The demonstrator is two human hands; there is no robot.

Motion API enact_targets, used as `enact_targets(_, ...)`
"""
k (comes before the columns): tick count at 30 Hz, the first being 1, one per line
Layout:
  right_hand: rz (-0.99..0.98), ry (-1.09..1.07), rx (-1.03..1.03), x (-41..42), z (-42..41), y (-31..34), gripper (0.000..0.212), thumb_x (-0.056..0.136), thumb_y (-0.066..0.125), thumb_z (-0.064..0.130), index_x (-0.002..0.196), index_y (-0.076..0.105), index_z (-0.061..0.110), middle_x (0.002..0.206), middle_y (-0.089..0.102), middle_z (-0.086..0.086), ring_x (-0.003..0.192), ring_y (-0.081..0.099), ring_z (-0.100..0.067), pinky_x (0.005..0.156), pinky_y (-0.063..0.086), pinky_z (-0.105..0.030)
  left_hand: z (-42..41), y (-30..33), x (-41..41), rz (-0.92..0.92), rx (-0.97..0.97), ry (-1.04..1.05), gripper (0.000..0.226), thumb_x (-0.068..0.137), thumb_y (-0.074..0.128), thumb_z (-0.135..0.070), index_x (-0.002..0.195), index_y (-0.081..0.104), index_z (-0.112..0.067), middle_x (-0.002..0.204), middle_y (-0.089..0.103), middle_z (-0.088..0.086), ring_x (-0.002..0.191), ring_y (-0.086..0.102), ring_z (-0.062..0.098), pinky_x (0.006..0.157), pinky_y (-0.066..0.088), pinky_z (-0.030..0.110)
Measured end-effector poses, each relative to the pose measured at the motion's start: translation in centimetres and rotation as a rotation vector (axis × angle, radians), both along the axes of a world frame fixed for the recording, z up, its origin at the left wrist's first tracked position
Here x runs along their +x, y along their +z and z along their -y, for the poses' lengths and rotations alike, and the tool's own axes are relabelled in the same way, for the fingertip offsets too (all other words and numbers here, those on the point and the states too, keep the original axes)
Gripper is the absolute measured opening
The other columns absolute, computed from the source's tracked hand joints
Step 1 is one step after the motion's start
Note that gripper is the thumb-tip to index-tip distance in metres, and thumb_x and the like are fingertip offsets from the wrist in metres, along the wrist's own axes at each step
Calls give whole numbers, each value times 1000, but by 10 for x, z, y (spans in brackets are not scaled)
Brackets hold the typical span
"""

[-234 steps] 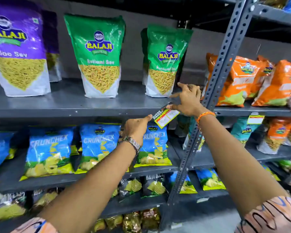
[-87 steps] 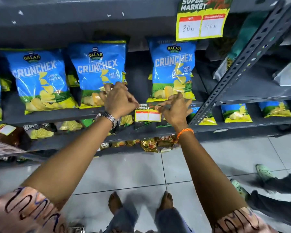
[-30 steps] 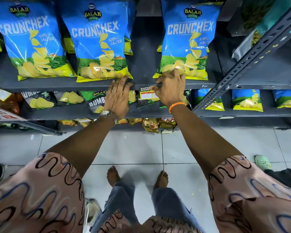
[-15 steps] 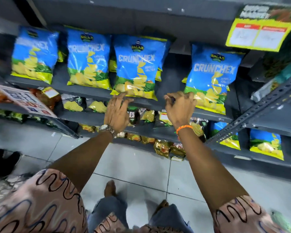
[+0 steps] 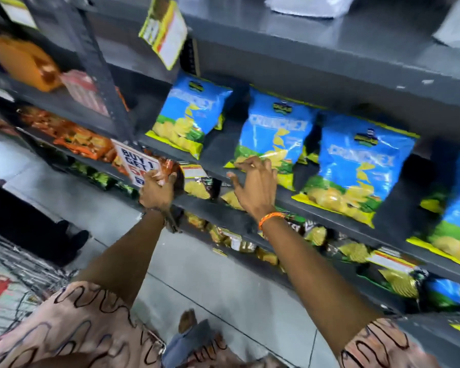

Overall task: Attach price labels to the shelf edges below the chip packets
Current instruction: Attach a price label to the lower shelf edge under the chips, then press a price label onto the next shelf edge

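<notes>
A blurred, tilted head-camera view shows grey metal shelving running from upper left to lower right, with blue Crunchex chip packets (image 5: 271, 134) standing in a row across the middle. Half a second ago both hands rested at one shelf edge; now the view has swung left and the hands have separated.

The right hand (image 5: 252, 181), just right of centre, hovers at the front of the shelf edge (image 5: 327, 208) below the packets, fingers spread wide and holding nothing. The left hand (image 5: 156, 191), left of centre, reaches toward a white promotional sign (image 5: 136, 163) reading "BUY 1 GET 1"; its fingers curl near the sign's lower corner and an orange packet (whether they grip either one cannot be told through the blur).

A small yellow-and-white price label (image 5: 194, 170) hangs at the shelf edge between the hands, and another larger one (image 5: 165, 30) hangs from the shelf above, at upper centre.

Judging from this, the label here seems fixed, and the person is probably turning left for the next one.
</notes>
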State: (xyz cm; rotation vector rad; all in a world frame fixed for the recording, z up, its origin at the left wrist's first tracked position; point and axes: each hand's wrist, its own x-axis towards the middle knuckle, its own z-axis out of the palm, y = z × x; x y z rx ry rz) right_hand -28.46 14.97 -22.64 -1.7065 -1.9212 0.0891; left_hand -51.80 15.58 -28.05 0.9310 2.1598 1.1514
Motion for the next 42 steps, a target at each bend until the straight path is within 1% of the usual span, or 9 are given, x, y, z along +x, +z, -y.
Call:
enact_targets(5,139,82,-148,-69,-57,-14,41,91,68,46,123,70,21,130,57,-2,123,45,-29,98,37,-46,-97,-112,-69,390,-57,-339,100,59,73,-74,131,62,-5,136,63,19,130,58,37,111,45,53)
enact_targets(9,226,97,-226,-95,-89,-23,42,92,67,45,127,68,21,132,53,-2,124,41,-31,98,37,-48,-93,-55,-48,411,-76,-482,64,96,65,-38,144,49,2,148,51,17,125,57,27,100,47,24)
enact_targets(12,276,102,-244,-102,-102,-31,37,92,68,43,122,71,22,129,52,-4,122,40,-34,96,37,-50,-111,-63,-42,330,-49,-512,18,105,54,-19,115,62,-6,109,60,8,75,54,-11,79,43,15)
enact_targets(15,258,69,-193,-106,-105,-38,27,89,69,43,107,78,24,122,55,-3,114,43,-35,90,39,-50,-116,-71,-45,310,-2,-475,23,101,61,-17,82,62,-6,61,60,-6,48,52,-14,60,39,11)
enact_targets(18,248,-11,-130,-111,-108,-41,22,84,66,44,92,81,30,116,58,3,109,44,-32,86,37,-46,-114,-74,-49,263,32,-447,13,97,67,-16,85,67,-13,64,65,-14,54,57,-17,61,45,12)
enact_targets(27,232,-175,-82,-122,-99,-50,18,79,70,43,81,80,28,111,55,5,105,42,-29,84,35,-45,-133,-105,-72,211,56,-473,40,73,76,-72,60,71,-35,72,67,4,74,67,38,70,59,54)
enact_targets(32,224,-262,-104,-129,-87,-53,15,79,71,37,81,80,25,109,53,3,105,42,-30,84,32,-44,-137,-95,-76,51,18,-431,73,47,55,-102,71,77,-36,92,74,-9,103,64,23,88,54,42)
enact_targets(36,219,-277,-116,-129,-87,-51,14,80,71,37,84,80,26,110,53,3,106,42,-29,85,32,-44,-129,-72,-70,-1,-39,-454,64,49,53,-86,77,77,-33,101,74,-4,116,53,22,101,36,38)
enact_targets(42,188,-305,-180,-129,-84,-57,14,81,71,38,87,80,28,112,53,2,110,43,-31,88,33,-46,-125,-55,-67,-163,-87,-442,60,58,60,-84,87,80,-35,113,67,-3,121,46,28,95,38,39)
